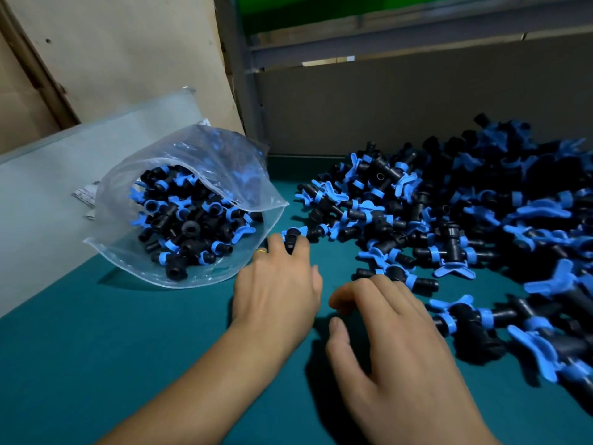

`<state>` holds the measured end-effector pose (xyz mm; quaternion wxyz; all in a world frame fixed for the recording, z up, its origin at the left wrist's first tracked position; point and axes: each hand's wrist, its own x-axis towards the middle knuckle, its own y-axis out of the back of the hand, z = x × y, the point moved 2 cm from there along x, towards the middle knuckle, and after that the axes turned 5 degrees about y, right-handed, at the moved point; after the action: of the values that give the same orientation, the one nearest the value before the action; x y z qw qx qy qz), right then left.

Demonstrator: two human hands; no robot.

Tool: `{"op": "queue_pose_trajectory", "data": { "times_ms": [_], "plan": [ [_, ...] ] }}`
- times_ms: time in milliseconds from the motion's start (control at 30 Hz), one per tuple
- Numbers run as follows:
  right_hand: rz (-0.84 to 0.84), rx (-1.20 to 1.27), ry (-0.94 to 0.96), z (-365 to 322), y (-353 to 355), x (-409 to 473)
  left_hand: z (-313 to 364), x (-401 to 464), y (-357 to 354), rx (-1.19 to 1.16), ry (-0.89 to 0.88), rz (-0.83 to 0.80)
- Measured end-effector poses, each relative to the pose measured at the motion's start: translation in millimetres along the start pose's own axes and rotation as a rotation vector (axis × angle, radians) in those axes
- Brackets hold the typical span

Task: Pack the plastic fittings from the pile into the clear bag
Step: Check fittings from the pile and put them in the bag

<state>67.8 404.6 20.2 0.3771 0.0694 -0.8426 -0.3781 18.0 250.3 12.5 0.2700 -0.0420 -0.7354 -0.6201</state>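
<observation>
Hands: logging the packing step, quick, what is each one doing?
Left hand: fingers curled on a fitting.
Right hand: open, holding nothing.

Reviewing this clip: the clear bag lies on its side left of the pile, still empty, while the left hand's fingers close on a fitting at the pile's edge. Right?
Not quite. The head view shows the clear bag already holding many black-and-blue fittings, not empty. The rest stands: it lies left of the pile, and the left hand has its fingers on a fitting at the edge.
</observation>
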Motion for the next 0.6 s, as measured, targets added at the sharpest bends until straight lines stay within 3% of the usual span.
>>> {"op": "queue_pose_trajectory", "data": {
  "times_ms": [233,333,467,600],
  "plan": [
    [0.166,0.156,-0.134,12,8,3,-11,-4,13,-0.352,-0.072,0.095],
    [0.215,0.172,-0.164,17,9,3,-11,-7,25,-0.650,-0.160,0.174],
    [0.151,0.384,-0.252,27,5,4,-1,-17,33,-1.239,-0.274,0.028],
    [0.172,0.626,-0.284,34,-1,4,0,-16,23,-1.518,-0.210,-0.118]
  ]
}}
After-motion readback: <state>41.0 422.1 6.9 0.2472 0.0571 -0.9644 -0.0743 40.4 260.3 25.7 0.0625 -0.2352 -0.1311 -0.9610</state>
